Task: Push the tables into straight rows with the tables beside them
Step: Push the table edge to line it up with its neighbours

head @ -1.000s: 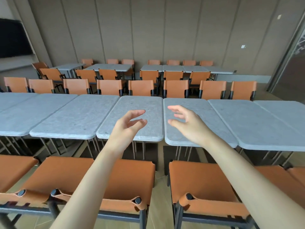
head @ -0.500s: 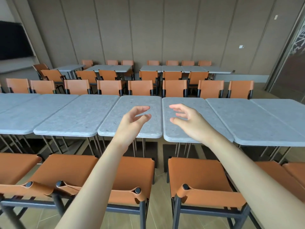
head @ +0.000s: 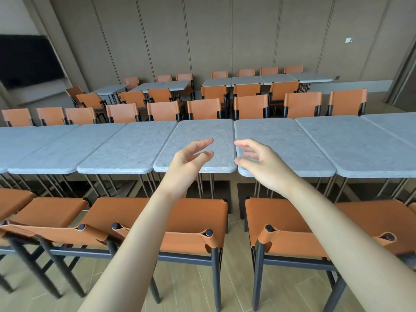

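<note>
**Grey tables stood edge to edge, with one narrow gap in the near row**

The near row of tables (head: 135,149) ran across the room, each with a pale grey speckled top, rounded corners and thin metal legs. Their front edges did not quite line up. The centre table (head: 202,131) was parted by a narrow gap from the table to its right (head: 283,143), whose front edge sat slightly nearer. A far row (head: 247,81) stood by the back wall, with a separate small table (head: 110,88) at its left end.
</note>
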